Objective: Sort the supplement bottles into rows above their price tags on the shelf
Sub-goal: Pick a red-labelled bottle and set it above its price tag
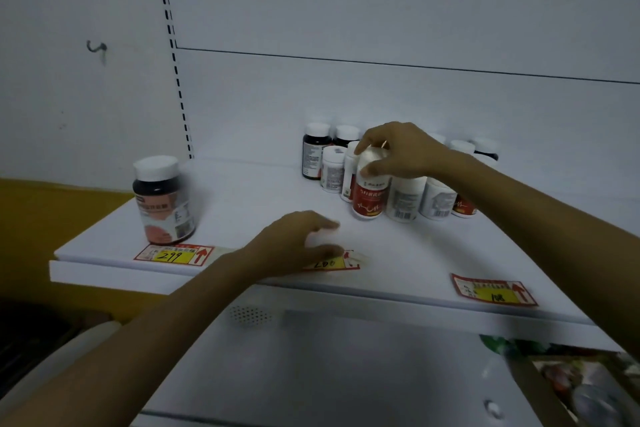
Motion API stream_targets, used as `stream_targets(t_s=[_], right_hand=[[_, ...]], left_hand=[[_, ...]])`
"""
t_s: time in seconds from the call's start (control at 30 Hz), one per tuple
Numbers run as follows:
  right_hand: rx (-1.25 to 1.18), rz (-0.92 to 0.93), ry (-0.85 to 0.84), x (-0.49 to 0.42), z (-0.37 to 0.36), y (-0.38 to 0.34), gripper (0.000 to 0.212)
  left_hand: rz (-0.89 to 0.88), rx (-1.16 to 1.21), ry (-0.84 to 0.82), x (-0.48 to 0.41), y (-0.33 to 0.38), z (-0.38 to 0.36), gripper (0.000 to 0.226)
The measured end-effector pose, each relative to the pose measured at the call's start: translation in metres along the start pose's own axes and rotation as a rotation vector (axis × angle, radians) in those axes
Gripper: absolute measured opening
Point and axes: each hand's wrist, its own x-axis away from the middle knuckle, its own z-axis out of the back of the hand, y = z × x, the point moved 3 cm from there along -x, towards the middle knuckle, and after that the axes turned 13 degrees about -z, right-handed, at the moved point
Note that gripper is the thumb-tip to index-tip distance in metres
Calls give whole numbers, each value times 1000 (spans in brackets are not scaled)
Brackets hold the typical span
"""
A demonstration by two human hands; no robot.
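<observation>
A dark bottle with a white cap and pink label (162, 199) stands alone at the shelf's left, just behind the price tag marked 299 (175, 255). My right hand (394, 149) grips the top of a white bottle with a red label (370, 196) at the front of a cluster of several bottles (405, 198). My left hand (294, 239) hovers with fingers apart over the middle price tag (334, 263), partly covering it. A third price tag marked 108 (493, 289) lies at the right front.
The white shelf (259, 204) ends at its left edge, beyond which is a yellow wall (52, 215). Dark-bodied bottles (315, 152) stand at the back of the cluster. A lower shelf holds packaged goods (581, 381) at bottom right.
</observation>
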Motion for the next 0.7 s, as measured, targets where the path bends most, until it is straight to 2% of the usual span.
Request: stream_targets(t_s=[0.07,0.13,0.3,0.57,0.7], right_hand=[[-131,14,-56,5,12,-9,33],[-262,20,-98,11,22,-17,32],[-482,76,-174,23,22,-29,30],[-619,65,-152,22,25,-31,20],[-695,62,-160,22,22,-30,15]], left_hand=[[81,190,198,-8,0,11,68],[114,371,326,-15,4,17,75],[117,624,420,-13,13,9,62],[121,743,585,-8,28,15,53],[129,761,669,-3,39,16,39]])
